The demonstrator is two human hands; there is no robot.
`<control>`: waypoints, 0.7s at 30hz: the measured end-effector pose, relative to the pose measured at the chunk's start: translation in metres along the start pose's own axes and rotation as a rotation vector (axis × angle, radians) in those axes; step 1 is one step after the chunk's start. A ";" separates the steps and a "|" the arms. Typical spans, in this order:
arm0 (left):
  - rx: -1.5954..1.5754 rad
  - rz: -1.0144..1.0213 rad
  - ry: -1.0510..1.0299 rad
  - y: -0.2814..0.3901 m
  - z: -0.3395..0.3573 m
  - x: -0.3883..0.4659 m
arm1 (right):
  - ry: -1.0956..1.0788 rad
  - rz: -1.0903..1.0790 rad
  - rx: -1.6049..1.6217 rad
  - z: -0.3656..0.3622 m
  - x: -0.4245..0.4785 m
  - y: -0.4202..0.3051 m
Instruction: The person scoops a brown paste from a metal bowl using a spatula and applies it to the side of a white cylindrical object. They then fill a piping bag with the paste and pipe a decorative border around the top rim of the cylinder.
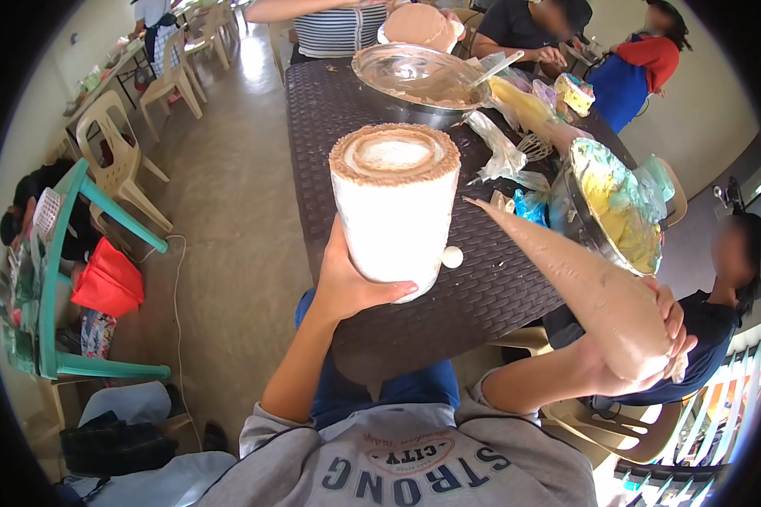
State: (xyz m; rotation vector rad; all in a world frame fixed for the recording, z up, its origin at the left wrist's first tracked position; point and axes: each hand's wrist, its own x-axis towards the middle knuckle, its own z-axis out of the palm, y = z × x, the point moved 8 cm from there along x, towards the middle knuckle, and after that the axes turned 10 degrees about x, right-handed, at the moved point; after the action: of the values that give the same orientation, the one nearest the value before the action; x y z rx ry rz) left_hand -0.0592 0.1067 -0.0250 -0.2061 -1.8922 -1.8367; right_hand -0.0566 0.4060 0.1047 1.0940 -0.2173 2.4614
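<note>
My left hand point(358, 285) grips the lower part of a tall white cylinder, seemingly a cake or cake dummy point(393, 215), above the brown woven-pattern table point(482, 291). Brown frosting rings the cylinder's top around a pale centre. At the right, my right hand point(669, 342) is closed around the wide, twisted end of a piping bag point(577, 279) filled with light brown frosting. The bag's tip points up and left, a short way right of the cylinder and apart from it. A small white round thing point(451, 257) shows beside the cylinder's lower right side.
A metal bowl with brown frosting point(412, 108) holds a spatula point(498, 68). Used piping bags point(498, 149), a wire whisk point(534, 147) and a bowl with yellow and blue frosting point(571, 215) line the right side. A small decorated cake point(575, 94) sits farther back. Several people are around.
</note>
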 end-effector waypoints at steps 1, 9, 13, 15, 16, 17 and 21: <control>-0.041 -0.003 0.012 0.004 0.004 0.000 | 0.003 0.009 0.042 0.002 -0.004 0.003; 0.123 0.002 0.076 -0.001 -0.003 -0.004 | -0.219 0.031 -0.164 0.019 -0.024 0.003; 0.158 -0.016 0.080 -0.007 -0.004 -0.006 | -0.224 0.031 -0.201 0.026 -0.025 0.016; 0.164 -0.025 0.084 -0.008 -0.004 -0.006 | -0.217 0.027 -0.235 0.028 -0.026 0.021; 0.159 -0.031 0.089 -0.006 -0.004 -0.005 | -0.217 0.018 -0.258 0.027 -0.027 0.020; 0.155 -0.037 0.094 -0.004 -0.003 -0.005 | -0.217 0.010 -0.281 0.027 -0.028 0.019; 0.153 -0.040 0.063 -0.003 0.000 -0.004 | -0.183 -0.049 -0.292 0.025 -0.030 0.019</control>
State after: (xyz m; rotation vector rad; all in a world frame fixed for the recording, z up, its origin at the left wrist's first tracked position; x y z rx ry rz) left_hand -0.0565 0.1074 -0.0294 -0.0587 -1.9950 -1.6936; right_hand -0.0307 0.3715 0.1004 1.1768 -0.5793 2.1986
